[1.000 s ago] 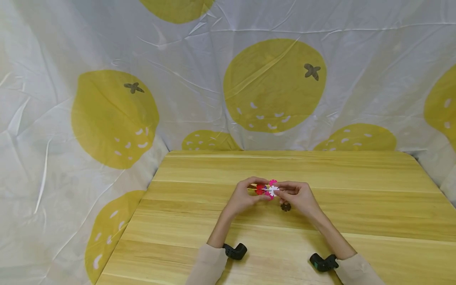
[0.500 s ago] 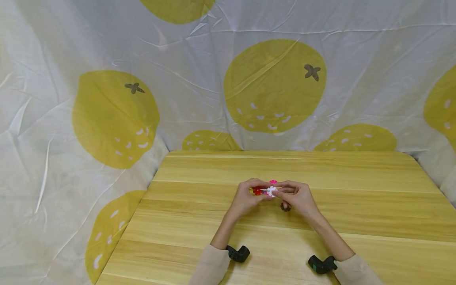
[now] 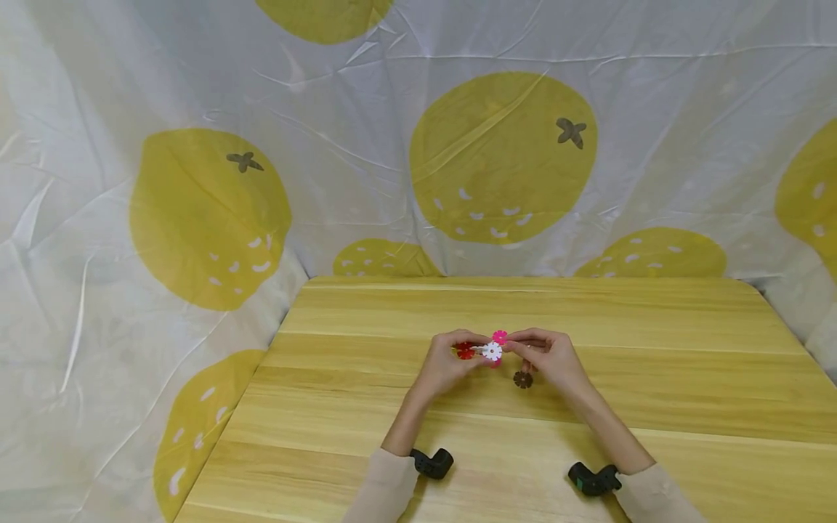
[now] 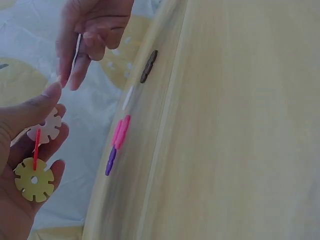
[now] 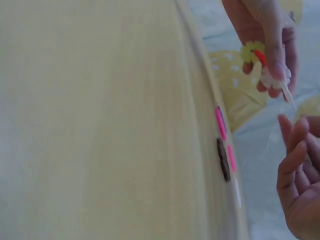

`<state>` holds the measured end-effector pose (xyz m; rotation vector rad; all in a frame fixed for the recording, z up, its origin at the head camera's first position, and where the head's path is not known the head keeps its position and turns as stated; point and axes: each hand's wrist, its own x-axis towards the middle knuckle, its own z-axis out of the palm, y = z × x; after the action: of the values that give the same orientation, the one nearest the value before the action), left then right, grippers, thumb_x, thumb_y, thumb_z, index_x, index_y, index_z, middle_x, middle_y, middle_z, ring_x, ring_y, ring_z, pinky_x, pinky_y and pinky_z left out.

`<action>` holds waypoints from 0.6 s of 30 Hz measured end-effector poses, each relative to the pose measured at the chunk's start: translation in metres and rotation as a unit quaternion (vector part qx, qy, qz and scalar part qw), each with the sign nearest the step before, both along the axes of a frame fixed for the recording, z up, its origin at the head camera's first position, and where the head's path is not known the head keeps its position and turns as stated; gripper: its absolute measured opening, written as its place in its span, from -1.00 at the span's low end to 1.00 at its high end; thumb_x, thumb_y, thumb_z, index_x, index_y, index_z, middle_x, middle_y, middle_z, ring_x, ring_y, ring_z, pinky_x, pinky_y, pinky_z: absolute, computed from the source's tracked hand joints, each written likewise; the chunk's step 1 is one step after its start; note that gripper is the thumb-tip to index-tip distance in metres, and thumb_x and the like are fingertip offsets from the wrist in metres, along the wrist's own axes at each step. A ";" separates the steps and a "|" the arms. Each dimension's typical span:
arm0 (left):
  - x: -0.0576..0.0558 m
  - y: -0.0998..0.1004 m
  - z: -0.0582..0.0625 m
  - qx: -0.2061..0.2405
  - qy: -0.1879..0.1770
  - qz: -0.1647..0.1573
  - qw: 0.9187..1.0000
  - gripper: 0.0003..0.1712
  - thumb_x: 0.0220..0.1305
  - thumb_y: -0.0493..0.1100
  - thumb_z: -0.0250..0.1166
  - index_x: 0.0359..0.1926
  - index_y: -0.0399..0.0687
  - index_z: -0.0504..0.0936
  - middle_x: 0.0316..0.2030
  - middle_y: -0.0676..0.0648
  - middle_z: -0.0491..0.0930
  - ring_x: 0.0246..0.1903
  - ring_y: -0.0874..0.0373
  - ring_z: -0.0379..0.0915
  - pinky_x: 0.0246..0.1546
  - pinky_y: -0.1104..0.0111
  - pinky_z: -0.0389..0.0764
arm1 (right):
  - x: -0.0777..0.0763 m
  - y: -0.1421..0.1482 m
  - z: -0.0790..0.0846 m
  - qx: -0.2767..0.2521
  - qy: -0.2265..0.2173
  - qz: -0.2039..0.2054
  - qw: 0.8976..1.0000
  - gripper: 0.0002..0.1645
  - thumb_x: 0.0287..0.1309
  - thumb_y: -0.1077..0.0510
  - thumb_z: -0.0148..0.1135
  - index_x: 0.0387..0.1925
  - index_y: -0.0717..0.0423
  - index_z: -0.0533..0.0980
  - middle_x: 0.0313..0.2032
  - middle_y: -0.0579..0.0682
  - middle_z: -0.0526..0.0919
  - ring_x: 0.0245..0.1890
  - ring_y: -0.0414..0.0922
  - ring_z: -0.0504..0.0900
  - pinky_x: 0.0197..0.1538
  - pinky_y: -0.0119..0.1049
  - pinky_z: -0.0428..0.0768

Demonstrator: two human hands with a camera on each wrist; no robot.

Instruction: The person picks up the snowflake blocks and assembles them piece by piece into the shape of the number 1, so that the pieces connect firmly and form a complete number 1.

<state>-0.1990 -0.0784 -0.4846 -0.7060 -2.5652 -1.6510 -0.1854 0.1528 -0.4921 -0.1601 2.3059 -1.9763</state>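
Note:
My left hand (image 3: pixel 445 363) pinches a joined chain of notched plastic snowflake discs. A yellow disc (image 4: pixel 34 181), a red disc (image 4: pixel 36 149) seen edge-on and a whitish disc (image 4: pixel 47 126) lie along its fingers. Another white disc (image 3: pixel 492 351) sticks out past the thumb and faces the head camera. Close by its right side is my right hand (image 3: pixel 556 363), fingers loosely bent. The right wrist view shows a small gap between those fingertips and the white disc's edge.
Loose discs lie on the wooden table (image 3: pixel 686 349): a brown one (image 3: pixel 523 380), pink ones (image 5: pixel 220 123), a purple one (image 4: pixel 110 161) and a white one (image 4: pixel 128 98). Black wrist cameras (image 3: pixel 433 463) sit at both cuffs. A lemon-print cloth (image 3: pixel 353 167) hangs behind the table.
My left hand has shifted slightly left with the chain. The right fingers have come off the white disc, which now shows more fully, and the brown disc is less covered.

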 end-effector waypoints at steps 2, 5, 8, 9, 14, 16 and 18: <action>-0.001 -0.001 0.000 -0.001 -0.009 0.004 1.000 -0.68 0.15 -0.21 0.58 -0.03 -0.05 0.82 -0.08 -0.03 0.81 -0.03 0.14 0.68 0.01 0.41 0.63 | -0.003 0.006 0.000 0.019 0.007 -0.006 1.000 -0.55 0.30 0.02 0.43 0.05 0.27 0.68 -0.13 0.31 0.78 -0.52 -0.03 0.67 -0.43 -0.27 0.63; -0.001 -0.004 0.000 -0.001 -0.024 0.008 1.000 -0.67 0.15 -0.20 0.58 -0.03 -0.05 0.81 -0.07 -0.03 0.81 -0.01 0.13 0.69 0.04 0.40 0.63 | -0.007 0.013 0.000 0.053 0.009 -0.021 0.998 -0.60 0.29 0.08 0.44 0.04 0.27 0.68 -0.11 0.27 0.78 -0.49 -0.03 0.69 -0.43 -0.28 0.63; -0.002 -0.006 0.001 -0.002 -0.033 0.008 0.999 -0.67 0.15 -0.20 0.58 -0.03 -0.05 0.81 -0.06 -0.03 0.81 0.01 0.11 0.68 0.07 0.38 0.63 | -0.011 0.019 0.000 0.086 0.004 -0.031 0.996 -0.63 0.29 0.16 0.43 0.05 0.27 0.68 -0.07 0.23 0.78 -0.46 -0.07 0.70 -0.43 -0.33 0.61; -0.003 -0.007 0.001 -0.003 -0.035 0.007 0.999 -0.68 0.15 -0.20 0.58 -0.04 -0.05 0.81 -0.06 -0.04 0.81 0.02 0.09 0.68 0.08 0.36 0.63 | -0.012 0.020 0.000 0.093 0.000 -0.033 0.995 -0.64 0.28 0.18 0.43 0.05 0.27 0.68 -0.05 0.24 0.77 -0.45 -0.08 0.70 -0.43 -0.34 0.60; -0.004 -0.008 -0.001 -0.010 -0.038 0.002 0.999 -0.68 0.16 -0.16 0.58 -0.03 -0.03 0.82 -0.04 -0.05 0.80 0.04 0.06 0.67 0.10 0.34 0.62 | -0.019 0.023 -0.002 0.132 -0.005 -0.029 0.991 -0.60 0.25 0.24 0.43 0.10 0.31 0.66 0.03 0.33 0.72 -0.43 -0.12 0.71 -0.41 -0.37 0.60; -0.004 -0.008 -0.001 -0.009 -0.041 0.000 0.999 -0.67 0.16 -0.16 0.58 -0.03 -0.03 0.82 -0.03 -0.05 0.80 0.04 0.07 0.67 0.09 0.37 0.62 | -0.021 0.023 -0.004 0.141 -0.009 -0.027 0.990 -0.58 0.24 0.24 0.44 0.11 0.33 0.65 0.03 0.35 0.73 -0.42 -0.14 0.71 -0.40 -0.37 0.62; -0.003 -0.008 -0.001 -0.007 -0.041 0.000 0.999 -0.66 0.15 -0.15 0.59 -0.03 -0.03 0.82 -0.04 -0.05 0.80 0.02 0.08 0.68 0.06 0.38 0.63 | -0.024 0.022 -0.005 0.143 -0.021 -0.027 0.989 -0.57 0.23 0.25 0.44 0.11 0.33 0.65 0.01 0.35 0.74 -0.42 -0.16 0.71 -0.40 -0.36 0.64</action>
<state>-0.2025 -0.0863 -0.4853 -0.6521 -2.6342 -1.6998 -0.2092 0.1751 -0.4975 -0.0321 2.5573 -1.6265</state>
